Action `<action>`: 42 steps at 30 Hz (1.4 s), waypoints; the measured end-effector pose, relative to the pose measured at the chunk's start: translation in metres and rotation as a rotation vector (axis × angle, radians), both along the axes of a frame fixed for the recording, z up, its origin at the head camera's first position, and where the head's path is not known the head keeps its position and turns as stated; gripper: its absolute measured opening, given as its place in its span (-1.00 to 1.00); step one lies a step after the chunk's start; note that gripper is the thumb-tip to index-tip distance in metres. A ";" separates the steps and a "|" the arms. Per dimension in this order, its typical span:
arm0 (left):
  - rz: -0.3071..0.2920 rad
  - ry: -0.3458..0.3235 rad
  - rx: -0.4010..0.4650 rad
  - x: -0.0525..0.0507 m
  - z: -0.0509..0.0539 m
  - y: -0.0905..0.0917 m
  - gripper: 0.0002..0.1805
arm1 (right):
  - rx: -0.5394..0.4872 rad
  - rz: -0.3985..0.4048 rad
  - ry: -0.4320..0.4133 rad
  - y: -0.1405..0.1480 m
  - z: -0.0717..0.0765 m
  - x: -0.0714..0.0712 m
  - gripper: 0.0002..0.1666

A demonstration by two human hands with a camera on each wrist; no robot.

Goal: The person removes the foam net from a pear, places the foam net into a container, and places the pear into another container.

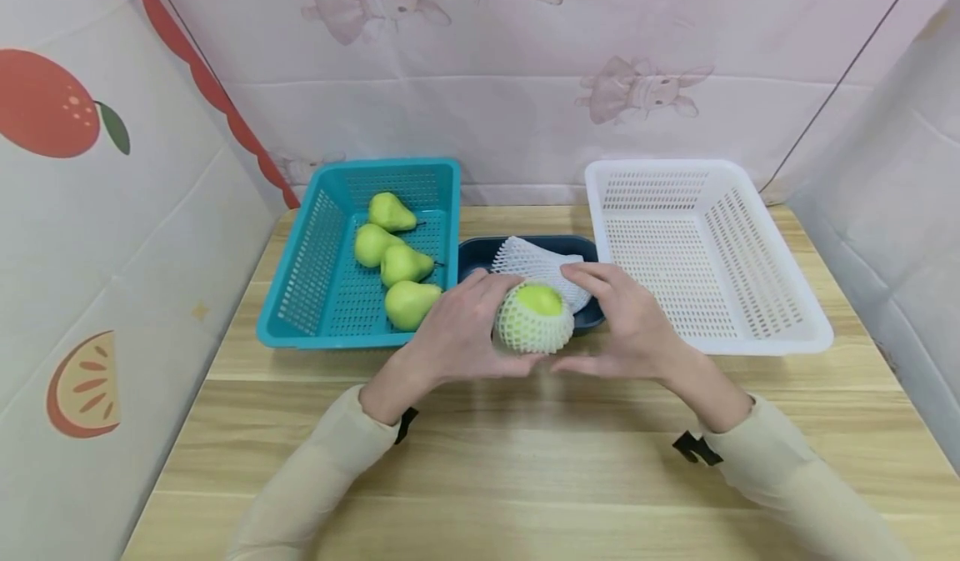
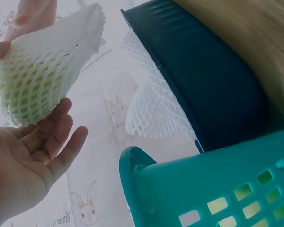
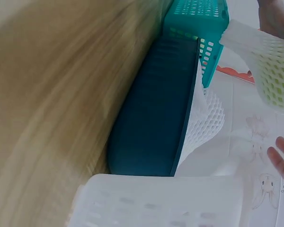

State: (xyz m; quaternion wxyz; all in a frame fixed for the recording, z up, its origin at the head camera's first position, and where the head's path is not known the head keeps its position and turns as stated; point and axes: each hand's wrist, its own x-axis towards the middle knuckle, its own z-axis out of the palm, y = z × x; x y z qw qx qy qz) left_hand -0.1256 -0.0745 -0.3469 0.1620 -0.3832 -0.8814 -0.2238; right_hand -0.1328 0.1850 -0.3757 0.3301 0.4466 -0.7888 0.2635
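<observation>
In the head view, my left hand (image 1: pixel 467 326) holds a green pear (image 1: pixel 540 298) wrapped in a white foam net sleeve (image 1: pixel 531 334), thumb and fingers around its side. Part of the fruit shows bare through the sleeve's opening. The left wrist view has the narrow end of the sleeve (image 2: pixel 87 28) pointing up and away, the hand's fingers (image 2: pixel 61 127) curved under the wide end. My right hand (image 1: pixel 632 319) is just right of the pear, thumb and fingers spread, apart from it. Behind them, loose white foam sleeves (image 1: pixel 528 259) lie in a dark blue tray (image 1: pixel 472 254).
A teal basket (image 1: pixel 296 315) on the left contains several bare green pears (image 1: pixel 408 304). On the right stands a white basket (image 1: pixel 772 340). Both flank the tray on the wooden table (image 1: pixel 525 478), before a rabbit-print wall covering (image 1: pixel 487 127).
</observation>
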 end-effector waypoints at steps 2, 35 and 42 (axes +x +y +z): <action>-0.007 -0.011 0.008 0.001 0.000 -0.002 -0.05 | -0.023 0.011 -0.071 0.003 0.000 0.003 0.28; -0.048 -0.098 -0.014 0.010 0.000 -0.007 -0.03 | -0.082 0.067 -0.323 -0.002 -0.015 0.020 0.00; -0.050 -0.076 -0.050 0.010 0.003 -0.009 0.01 | 0.000 0.006 -0.286 0.001 -0.004 0.020 -0.02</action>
